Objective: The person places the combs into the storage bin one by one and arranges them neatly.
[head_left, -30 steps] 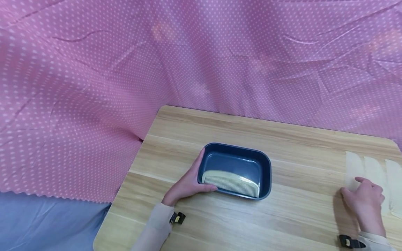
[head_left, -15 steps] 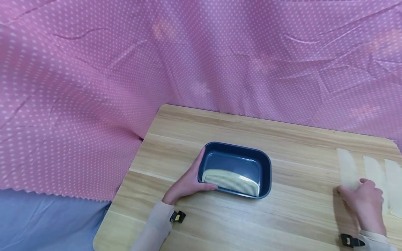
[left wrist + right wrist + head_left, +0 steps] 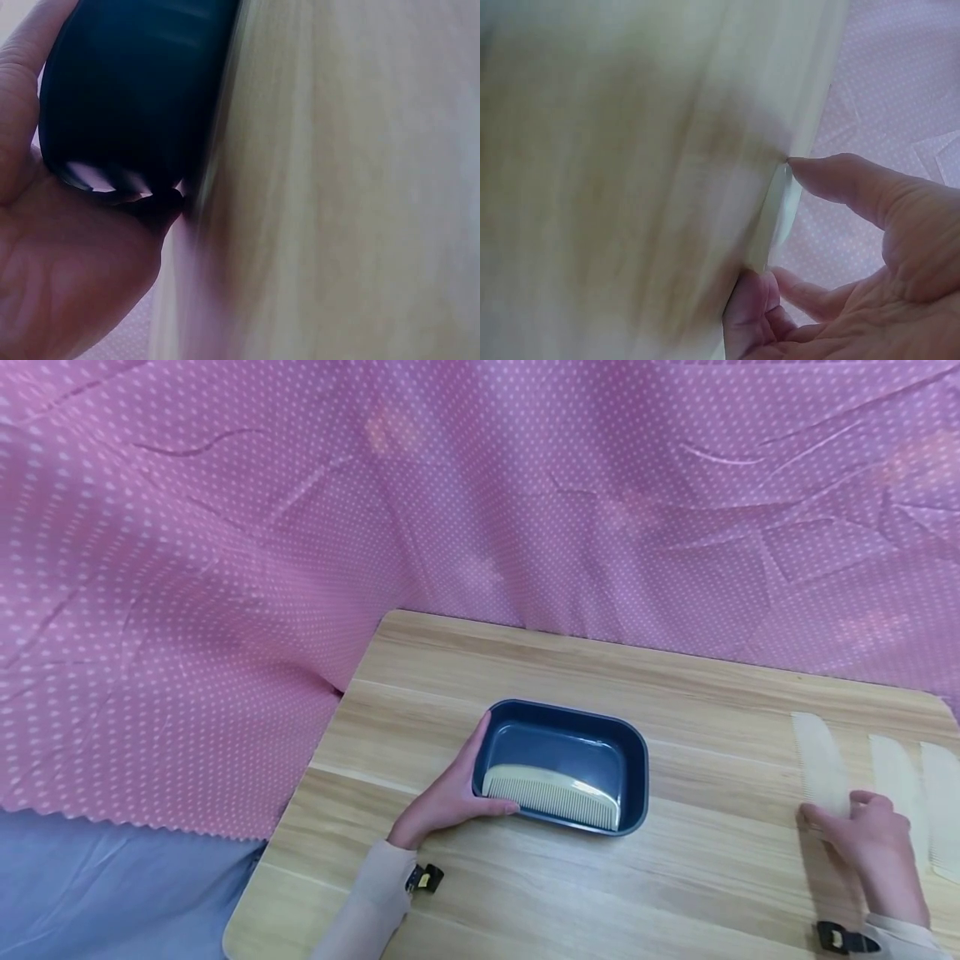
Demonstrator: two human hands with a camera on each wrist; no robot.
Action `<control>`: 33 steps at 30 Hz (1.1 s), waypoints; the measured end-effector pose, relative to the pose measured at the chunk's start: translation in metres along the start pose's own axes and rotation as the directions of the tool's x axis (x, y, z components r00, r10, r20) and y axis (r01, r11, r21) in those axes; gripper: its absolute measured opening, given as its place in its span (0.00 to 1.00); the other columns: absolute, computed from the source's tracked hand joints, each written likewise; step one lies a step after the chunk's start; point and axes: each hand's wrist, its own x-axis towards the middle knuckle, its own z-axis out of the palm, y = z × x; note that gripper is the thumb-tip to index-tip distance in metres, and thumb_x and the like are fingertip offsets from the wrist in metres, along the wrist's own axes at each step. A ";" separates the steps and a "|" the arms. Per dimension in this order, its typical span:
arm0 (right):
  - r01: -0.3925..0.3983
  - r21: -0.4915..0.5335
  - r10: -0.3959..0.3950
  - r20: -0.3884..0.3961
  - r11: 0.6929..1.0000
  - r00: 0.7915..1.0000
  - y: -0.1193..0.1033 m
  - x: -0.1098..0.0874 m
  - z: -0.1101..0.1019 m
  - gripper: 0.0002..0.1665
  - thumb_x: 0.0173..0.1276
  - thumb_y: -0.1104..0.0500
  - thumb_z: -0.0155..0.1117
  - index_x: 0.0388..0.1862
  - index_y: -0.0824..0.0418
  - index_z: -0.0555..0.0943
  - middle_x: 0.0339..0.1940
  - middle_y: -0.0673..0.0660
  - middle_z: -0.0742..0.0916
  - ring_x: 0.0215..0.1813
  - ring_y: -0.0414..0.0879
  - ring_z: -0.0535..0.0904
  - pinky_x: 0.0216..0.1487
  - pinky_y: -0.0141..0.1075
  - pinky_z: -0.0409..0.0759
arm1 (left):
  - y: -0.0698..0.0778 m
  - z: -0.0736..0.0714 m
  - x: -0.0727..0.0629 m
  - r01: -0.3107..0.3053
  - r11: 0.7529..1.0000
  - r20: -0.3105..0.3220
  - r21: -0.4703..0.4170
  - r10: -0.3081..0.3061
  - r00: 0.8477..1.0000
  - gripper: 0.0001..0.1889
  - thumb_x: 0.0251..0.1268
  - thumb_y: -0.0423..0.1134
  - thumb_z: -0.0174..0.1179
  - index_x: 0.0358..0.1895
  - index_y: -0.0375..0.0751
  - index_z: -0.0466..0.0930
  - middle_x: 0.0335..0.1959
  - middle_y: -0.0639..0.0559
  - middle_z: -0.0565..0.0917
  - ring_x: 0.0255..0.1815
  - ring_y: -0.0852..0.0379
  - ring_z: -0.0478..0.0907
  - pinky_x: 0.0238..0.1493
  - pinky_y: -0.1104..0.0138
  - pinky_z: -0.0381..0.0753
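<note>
Gripping the blue box (image 3: 637, 772) by its left end, left hand (image 3: 448, 793) spreads thumb from fingers, apparently for steadiness. At right of table (image 3: 712, 877), right hand (image 3: 873, 835) pinches pale comb (image 3: 819, 756) by opposite edges, likely since it's thin; second comb (image 3: 555, 787) lies in box.

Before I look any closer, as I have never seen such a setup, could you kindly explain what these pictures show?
There is no machine here: this is bare-handed work. The wide picture is taken from the head, the two close-ups from the left and right wrists. On the wooden table stands a dark blue box with one pale comb inside. The left-hand grip holds the box by its left end; the right-hand grip pinches another comb, with two more combs lying to the right.
</note>
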 end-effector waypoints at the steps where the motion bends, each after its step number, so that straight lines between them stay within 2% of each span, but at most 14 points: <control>1: 0.010 -0.003 -0.010 -0.004 1.000 1.000 0.001 0.001 0.000 0.59 0.79 0.41 0.65 0.76 0.89 0.51 0.67 0.91 0.66 0.70 0.85 0.62 0.67 0.73 0.68 | 0.000 0.000 0.000 0.002 1.000 -0.001 0.002 -0.002 1.000 0.73 0.58 0.54 0.84 0.89 0.75 0.27 0.90 0.66 0.39 0.89 0.55 0.39 0.83 0.39 0.46; 6: 0.092 0.008 -0.092 -0.035 0.996 0.995 0.006 0.007 0.001 0.56 0.79 0.45 0.68 0.73 0.91 0.54 0.65 0.90 0.73 0.67 0.86 0.67 0.61 0.72 0.72 | 0.001 0.000 0.000 0.013 1.000 -0.004 0.006 -0.013 1.000 0.73 0.57 0.54 0.85 0.89 0.75 0.27 0.90 0.67 0.38 0.89 0.56 0.39 0.83 0.39 0.46; 9: 0.148 0.036 -0.146 -0.038 0.988 0.989 0.006 0.011 0.001 0.55 0.79 0.48 0.70 0.73 0.92 0.54 0.65 0.90 0.72 0.66 0.88 0.69 0.57 0.70 0.75 | 0.002 0.000 0.000 0.017 1.000 -0.004 0.001 -0.017 1.000 0.74 0.57 0.55 0.85 0.90 0.72 0.27 0.90 0.68 0.38 0.89 0.56 0.39 0.83 0.39 0.46; 12: 0.183 0.076 -0.181 -0.028 0.980 0.983 0.006 0.011 0.002 0.55 0.79 0.51 0.71 0.75 0.92 0.52 0.65 0.91 0.71 0.62 0.84 0.75 0.48 0.51 0.82 | 0.001 0.000 0.001 0.020 1.000 -0.005 0.000 -0.020 1.000 0.74 0.57 0.54 0.85 0.90 0.70 0.27 0.90 0.68 0.38 0.89 0.57 0.39 0.84 0.40 0.45; 13: 0.190 0.080 -0.188 -0.028 0.979 0.982 0.006 0.011 0.002 0.54 0.79 0.51 0.71 0.75 0.91 0.52 0.66 0.91 0.71 0.58 0.79 0.80 0.44 0.44 0.81 | 0.001 0.000 0.001 0.021 1.000 -0.006 0.000 -0.021 1.000 0.74 0.57 0.53 0.85 0.91 0.69 0.27 0.90 0.68 0.38 0.89 0.57 0.38 0.84 0.40 0.45; 15: 0.204 0.088 -0.202 -0.031 0.975 0.979 0.007 0.010 0.003 0.52 0.80 0.52 0.70 0.76 0.89 0.53 0.65 0.90 0.73 0.46 0.57 0.86 0.36 0.33 0.75 | 0.001 0.000 0.001 0.026 1.000 -0.008 0.000 -0.026 1.000 0.74 0.58 0.51 0.85 0.91 0.68 0.27 0.90 0.67 0.38 0.89 0.56 0.38 0.84 0.40 0.45; 17: 0.220 0.106 -0.218 -0.031 0.970 0.975 0.007 0.009 0.005 0.49 0.81 0.54 0.68 0.77 0.87 0.53 0.64 0.90 0.75 0.40 0.34 0.79 0.33 0.27 0.73 | 0.001 0.000 0.001 0.030 1.000 -0.010 0.000 -0.030 0.999 0.74 0.58 0.50 0.85 0.91 0.68 0.27 0.90 0.67 0.38 0.89 0.56 0.38 0.84 0.40 0.45; 19: 0.241 0.134 -0.238 -0.036 0.961 0.971 0.006 0.008 0.007 0.45 0.83 0.58 0.64 0.78 0.87 0.53 0.62 0.90 0.77 0.39 0.21 0.69 0.33 0.24 0.72 | 0.001 0.001 0.001 0.030 1.000 -0.012 0.000 -0.030 0.999 0.74 0.58 0.49 0.85 0.91 0.68 0.27 0.90 0.66 0.38 0.89 0.56 0.38 0.84 0.40 0.45; 22: 0.276 0.202 -0.273 -0.043 0.940 0.961 0.003 0.006 0.011 0.40 0.84 0.64 0.59 0.77 0.89 0.52 0.55 0.90 0.78 0.38 0.17 0.68 0.33 0.22 0.77 | 0.001 0.001 0.000 0.032 0.999 -0.015 0.000 -0.032 0.999 0.74 0.57 0.49 0.85 0.90 0.71 0.27 0.90 0.66 0.38 0.89 0.56 0.38 0.84 0.40 0.45; 25: 0.314 0.250 -0.309 -0.062 0.916 0.949 0.000 0.003 0.015 0.37 0.84 0.68 0.57 0.76 0.90 0.52 0.50 0.86 0.80 0.38 0.18 0.71 0.34 0.23 0.80 | 0.002 0.001 0.001 0.026 1.000 -0.015 -0.005 -0.026 1.000 0.74 0.57 0.48 0.85 0.90 0.71 0.28 0.90 0.65 0.38 0.89 0.56 0.38 0.84 0.40 0.44; 27: 0.327 0.270 -0.320 -0.071 0.906 0.945 -0.003 0.001 0.016 0.36 0.84 0.68 0.57 0.76 0.90 0.52 0.48 0.80 0.82 0.38 0.17 0.71 0.35 0.22 0.79 | 0.002 0.002 0.001 0.025 1.000 -0.014 -0.008 -0.025 1.000 0.75 0.57 0.48 0.86 0.90 0.70 0.27 0.90 0.65 0.39 0.89 0.56 0.38 0.84 0.40 0.45; 29: 0.333 0.290 -0.327 -0.069 0.897 0.942 -0.004 0.000 0.017 0.38 0.85 0.67 0.59 0.77 0.89 0.52 0.44 0.63 0.86 0.40 0.16 0.71 0.37 0.20 0.78 | 0.003 0.002 0.002 0.020 1.000 -0.013 -0.010 -0.020 1.000 0.75 0.57 0.49 0.86 0.91 0.68 0.27 0.90 0.65 0.39 0.89 0.56 0.38 0.84 0.40 0.45; 31: 0.322 0.330 -0.320 -0.061 0.887 0.945 -0.006 -0.003 0.018 0.39 0.85 0.65 0.60 0.79 0.86 0.52 0.42 0.44 0.86 0.41 0.16 0.72 0.39 0.18 0.76 | 0.003 0.002 0.002 0.021 1.000 -0.013 -0.010 -0.021 1.000 0.75 0.57 0.50 0.86 0.91 0.68 0.27 0.90 0.65 0.39 0.89 0.56 0.38 0.84 0.40 0.45; 33: 0.309 0.402 -0.311 -0.062 0.862 0.949 -0.006 -0.005 0.021 0.31 0.85 0.63 0.62 0.79 0.73 0.65 0.40 0.30 0.82 0.42 0.16 0.74 0.42 0.16 0.75 | 0.003 0.002 0.002 0.025 1.000 -0.015 -0.007 -0.025 1.000 0.74 0.57 0.50 0.86 0.91 0.69 0.28 0.90 0.66 0.39 0.89 0.56 0.38 0.84 0.40 0.45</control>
